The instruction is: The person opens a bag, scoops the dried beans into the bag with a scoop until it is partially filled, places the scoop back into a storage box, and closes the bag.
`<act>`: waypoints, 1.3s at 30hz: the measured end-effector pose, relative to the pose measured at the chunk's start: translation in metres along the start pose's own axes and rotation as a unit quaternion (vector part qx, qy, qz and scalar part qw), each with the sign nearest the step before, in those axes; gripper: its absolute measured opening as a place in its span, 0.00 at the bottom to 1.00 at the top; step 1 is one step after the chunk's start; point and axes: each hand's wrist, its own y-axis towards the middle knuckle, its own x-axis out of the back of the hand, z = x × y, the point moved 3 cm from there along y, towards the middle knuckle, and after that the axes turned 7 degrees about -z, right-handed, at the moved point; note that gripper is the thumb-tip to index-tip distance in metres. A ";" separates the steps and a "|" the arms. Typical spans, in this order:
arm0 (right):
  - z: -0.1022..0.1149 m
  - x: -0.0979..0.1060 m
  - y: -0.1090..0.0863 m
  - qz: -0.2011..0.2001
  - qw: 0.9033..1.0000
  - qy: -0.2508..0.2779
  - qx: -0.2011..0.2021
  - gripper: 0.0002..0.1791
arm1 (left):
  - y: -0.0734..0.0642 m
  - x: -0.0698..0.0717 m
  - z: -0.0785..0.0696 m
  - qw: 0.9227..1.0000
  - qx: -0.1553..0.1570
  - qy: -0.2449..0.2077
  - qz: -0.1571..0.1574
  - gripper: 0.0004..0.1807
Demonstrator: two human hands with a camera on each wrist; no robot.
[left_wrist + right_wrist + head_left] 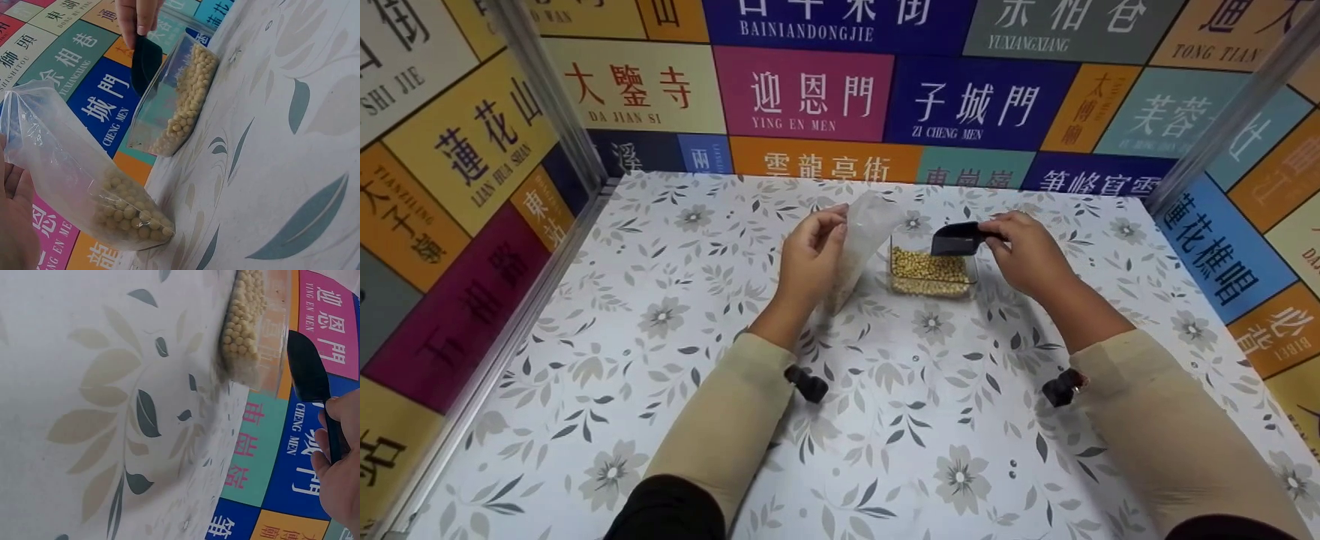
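Note:
My left hand (812, 253) grips the upper edge of a clear plastic bag (870, 229), which stands on the table with soybeans (130, 214) gathered in its bottom. To the bag's right sits a clear rectangular container (934, 285), partly filled with soybeans (191, 93). My right hand (1027, 251) holds a black scoop (956, 238) by its handle, with the scoop's head over the container's far right part. In the right wrist view the thumb and fingers wrap the handle, and the scoop (308, 368) is beside the container's rim. The inside of the scoop is hidden.
A white cloth with grey flowers and leaves covers the table (840, 450). Panels of coloured signs (802, 94) rise behind it and on both sides. A small black wrist camera (808, 384) is on the left sleeve, another (1063, 388) on the right.

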 end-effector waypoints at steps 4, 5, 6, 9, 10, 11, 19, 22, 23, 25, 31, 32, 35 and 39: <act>0.000 -0.008 0.002 0.006 1.000 -0.027 0.015 0.19 | 0.002 -0.001 0.005 1.000 -0.001 -0.003 -0.003 0.08; 0.001 -0.010 0.002 0.006 0.999 -0.036 0.020 0.19 | 0.003 -0.002 0.009 1.000 -0.002 -0.002 -0.004 0.07; 0.002 -0.012 0.002 0.005 0.999 -0.045 0.026 0.19 | 0.004 -0.002 0.012 1.000 -0.003 -0.003 -0.005 0.07; 0.006 -0.016 0.003 0.001 0.996 -0.070 0.047 0.18 | 0.006 -0.003 0.023 1.000 -0.005 -0.004 -0.008 0.07; 0.008 -0.017 0.003 0.000 0.996 -0.074 0.051 0.18 | 0.007 -0.003 0.026 1.000 -0.006 -0.006 -0.008 0.07; 0.009 -0.018 0.003 0.001 0.995 -0.079 0.054 0.17 | 0.007 -0.003 0.027 1.000 -0.006 -0.008 -0.007 0.07; 0.016 -0.026 0.005 0.017 0.993 -0.081 0.079 0.16 | 0.008 -0.002 0.028 1.000 -0.025 0.008 0.002 0.06; 0.016 -0.029 0.007 0.027 0.994 -0.074 0.076 0.17 | 0.008 -0.002 0.028 1.000 -0.027 0.008 0.003 0.06; 0.015 -0.030 0.008 0.031 0.994 -0.070 0.073 0.17 | 0.008 -0.002 0.028 1.000 -0.027 0.007 0.003 0.06; 0.014 -0.033 0.010 0.035 0.995 -0.060 0.069 0.17 | 0.008 -0.002 0.028 1.000 -0.025 0.008 0.002 0.05; 0.010 -0.042 0.013 0.031 0.997 -0.024 0.066 0.17 | 0.008 -0.002 0.029 1.000 -0.026 0.007 0.000 0.05; 0.010 -0.043 0.013 0.029 0.997 -0.020 0.064 0.17 | 0.008 -0.002 0.028 1.000 -0.026 0.006 0.000 0.05; 0.011 -0.045 0.014 0.027 0.998 -0.014 0.057 0.16 | 0.008 -0.003 0.029 1.000 -0.025 0.008 0.000 0.05; 0.014 -0.048 0.014 0.033 0.998 -0.010 0.051 0.17 | 0.008 -0.003 0.029 1.000 -0.023 0.004 -0.002 0.06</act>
